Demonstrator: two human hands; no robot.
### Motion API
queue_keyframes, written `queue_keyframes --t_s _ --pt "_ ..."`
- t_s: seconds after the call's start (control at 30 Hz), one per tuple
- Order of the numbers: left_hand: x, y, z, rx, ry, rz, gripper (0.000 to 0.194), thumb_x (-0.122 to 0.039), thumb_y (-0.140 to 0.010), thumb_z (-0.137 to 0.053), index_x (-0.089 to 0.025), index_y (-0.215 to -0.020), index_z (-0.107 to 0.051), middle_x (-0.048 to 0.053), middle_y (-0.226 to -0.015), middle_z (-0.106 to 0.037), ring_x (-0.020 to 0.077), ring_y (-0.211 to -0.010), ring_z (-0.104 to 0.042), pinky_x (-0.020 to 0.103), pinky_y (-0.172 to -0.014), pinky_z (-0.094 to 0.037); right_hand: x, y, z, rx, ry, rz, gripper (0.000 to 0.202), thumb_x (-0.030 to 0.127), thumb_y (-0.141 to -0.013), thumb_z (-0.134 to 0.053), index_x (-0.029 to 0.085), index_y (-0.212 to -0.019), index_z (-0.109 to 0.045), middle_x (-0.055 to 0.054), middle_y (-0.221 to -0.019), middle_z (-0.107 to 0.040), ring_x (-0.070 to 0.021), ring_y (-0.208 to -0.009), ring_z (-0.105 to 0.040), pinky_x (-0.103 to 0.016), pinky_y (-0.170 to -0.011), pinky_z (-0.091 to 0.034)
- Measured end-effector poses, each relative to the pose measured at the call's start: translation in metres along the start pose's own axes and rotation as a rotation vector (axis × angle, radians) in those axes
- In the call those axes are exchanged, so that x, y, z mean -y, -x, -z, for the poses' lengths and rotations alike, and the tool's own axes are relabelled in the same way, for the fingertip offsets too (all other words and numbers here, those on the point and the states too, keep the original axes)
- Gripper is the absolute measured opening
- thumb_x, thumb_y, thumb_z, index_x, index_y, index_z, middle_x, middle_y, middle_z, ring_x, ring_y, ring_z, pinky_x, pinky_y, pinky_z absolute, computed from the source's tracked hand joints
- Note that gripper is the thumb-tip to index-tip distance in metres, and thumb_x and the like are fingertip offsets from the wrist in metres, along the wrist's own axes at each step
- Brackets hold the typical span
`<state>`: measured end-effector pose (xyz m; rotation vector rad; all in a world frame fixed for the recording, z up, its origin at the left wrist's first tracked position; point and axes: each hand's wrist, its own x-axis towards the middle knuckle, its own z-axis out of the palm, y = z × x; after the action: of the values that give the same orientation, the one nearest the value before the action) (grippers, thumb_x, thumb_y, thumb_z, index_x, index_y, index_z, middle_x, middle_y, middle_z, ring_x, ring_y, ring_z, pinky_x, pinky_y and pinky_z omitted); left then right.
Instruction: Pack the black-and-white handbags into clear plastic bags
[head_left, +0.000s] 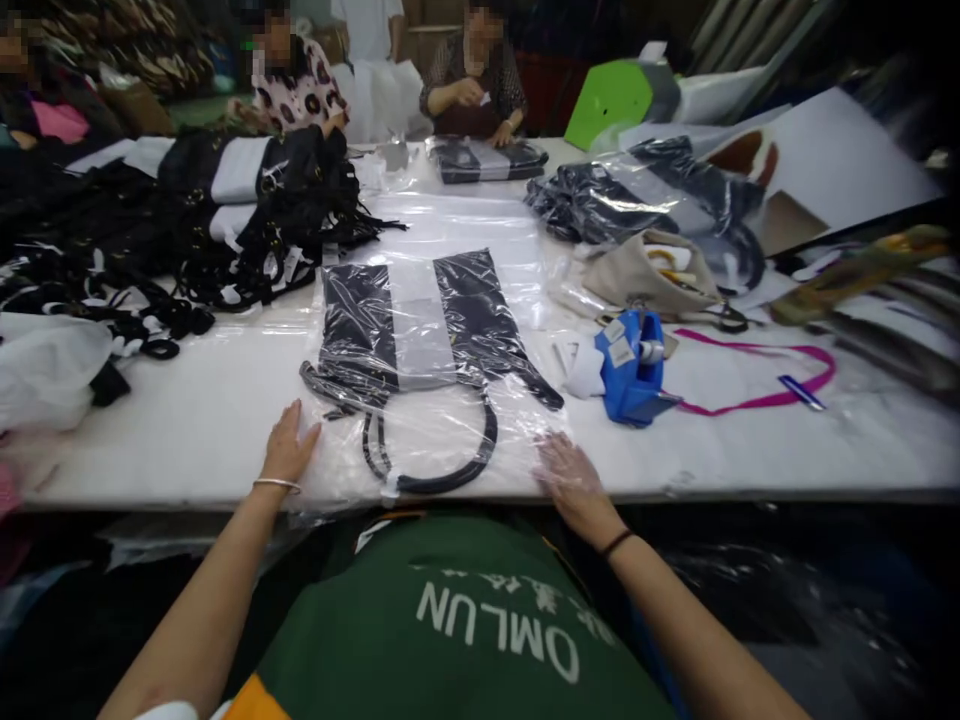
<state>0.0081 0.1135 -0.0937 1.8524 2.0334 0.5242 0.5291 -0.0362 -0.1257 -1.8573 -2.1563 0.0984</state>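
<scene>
A black handbag [471, 310] lies flat inside a clear plastic bag [517, 420] in front of me. A pale band of paper [418, 330] crosses its middle, and its rounded handle [480, 460] points towards me. At the plastic's left edge rests my left hand [289, 448], fingers stretched out and holding nothing. My right hand [574, 482] lies flat on the right lower corner of the plastic, its fingers extended and slightly blurred.
Black bags [300, 200] are heaped at the left. To the right are a blue tape dispenser [634, 365], a pink strap [750, 408], a beige pouch [652, 280] and wrapped bags [600, 200]. Across the white table [187, 430], a person [480, 80] handles another wrapped bag [487, 160].
</scene>
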Motion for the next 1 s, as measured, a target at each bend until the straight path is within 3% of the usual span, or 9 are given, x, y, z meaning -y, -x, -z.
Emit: queue_keyframes --t_s 0.13,0.23,0.3,0.4,0.53,0.63,0.77,0.9,1.0 --pt "-0.004 0.050 0.008 -0.054 0.206 0.044 0.077 -0.046 -0.090 -0.056 -0.021 -0.157 -0.027 0.012 -0.151 -0.050 0.0265 -0.140 -0.046 0.043 -0.118 -0.035 0.015 0.013 0.020 0.027 -0.145 0.025 0.062 0.047 -0.098 -0.048 0.022 -0.154 -0.037 -0.014 -0.156 -0.042 -0.0308 -0.147 -0.036 -0.055 -0.117 -0.035" --pt "-0.015 0.069 0.011 -0.119 0.323 0.091 0.088 -0.046 -0.085 -0.063 -0.022 -0.159 -0.023 0.014 -0.145 -0.054 0.0255 -0.124 -0.057 0.040 -0.102 -0.049 0.045 -0.004 0.030 -0.025 -0.206 0.109 0.072 0.049 -0.094 -0.057 0.018 -0.155 -0.035 -0.018 -0.158 -0.037 -0.0331 -0.148 -0.032 -0.055 -0.117 -0.036" --pt "-0.021 0.077 0.013 -0.150 0.360 0.140 0.093 -0.047 -0.080 -0.067 -0.020 -0.158 -0.025 0.014 -0.136 -0.059 0.0210 -0.105 -0.063 0.035 -0.090 -0.052 0.074 -0.020 0.027 -0.014 -0.235 0.229 0.066 0.047 -0.093 -0.060 0.019 -0.151 -0.043 -0.017 -0.153 -0.046 -0.0334 -0.147 -0.035 -0.057 -0.117 -0.034" --pt "-0.026 0.089 0.019 -0.123 0.336 0.183 0.088 -0.048 -0.076 -0.069 -0.017 -0.153 -0.038 0.005 -0.102 -0.067 0.0139 -0.078 -0.060 0.029 -0.078 -0.051 0.120 -0.049 0.011 0.061 -0.280 0.401 0.042 0.038 -0.096 -0.059 0.021 -0.135 -0.061 -0.013 -0.131 -0.065 -0.0303 -0.131 -0.054 -0.053 -0.113 -0.039" --pt "-0.024 0.107 0.034 0.033 0.492 0.267 0.080 -0.049 -0.074 -0.065 -0.015 -0.145 -0.051 -0.005 -0.064 -0.056 0.0097 -0.051 -0.046 0.022 -0.052 -0.042 0.154 -0.089 0.002 0.127 -0.324 0.447 0.030 0.028 -0.098 -0.054 0.019 -0.121 -0.070 -0.011 -0.109 -0.071 -0.0246 -0.102 -0.064 -0.040 -0.095 -0.053" --pt "-0.018 0.116 0.043 -0.026 0.708 0.457 0.084 -0.054 -0.068 -0.070 -0.011 -0.139 -0.056 -0.007 -0.056 -0.050 0.0063 -0.042 -0.035 0.019 -0.041 -0.029 0.155 -0.118 0.008 0.059 -0.346 0.413 0.033 0.025 -0.099 -0.050 0.020 -0.126 -0.069 -0.011 -0.111 -0.070 -0.0234 -0.106 -0.062 -0.037 -0.097 -0.051" --pt "-0.011 0.121 0.046 -0.131 0.748 0.595 0.081 -0.054 -0.064 -0.074 -0.010 -0.132 -0.063 -0.009 -0.049 -0.043 0.0048 -0.040 -0.031 0.016 -0.039 -0.021 0.145 -0.138 0.000 0.053 -0.271 0.336 0.031 0.028 -0.099 -0.054 0.022 -0.124 -0.071 -0.011 -0.117 -0.070 -0.0251 -0.113 -0.061 -0.041 -0.103 -0.047" --pt "-0.001 0.125 0.044 -0.072 0.750 0.597 0.086 -0.055 -0.062 -0.075 -0.009 -0.133 -0.061 -0.009 -0.049 -0.044 0.0054 -0.041 -0.030 0.017 -0.038 -0.021 0.137 -0.129 -0.021 0.114 -0.267 0.386 0.028 0.029 -0.097 -0.058 0.024 -0.120 -0.073 -0.009 -0.119 -0.071 -0.0245 -0.112 -0.063 -0.040 -0.101 -0.049" --pt "0.011 0.129 0.047 -0.069 0.613 0.529 0.080 -0.057 -0.066 -0.071 -0.014 -0.133 -0.062 -0.007 -0.051 -0.048 0.0071 -0.041 -0.033 0.019 -0.039 -0.027 0.116 -0.108 -0.023 0.066 -0.265 0.403 0.036 0.035 -0.097 -0.058 0.025 -0.131 -0.066 -0.008 -0.134 -0.065 -0.0255 -0.133 -0.052 -0.044 -0.113 -0.040"
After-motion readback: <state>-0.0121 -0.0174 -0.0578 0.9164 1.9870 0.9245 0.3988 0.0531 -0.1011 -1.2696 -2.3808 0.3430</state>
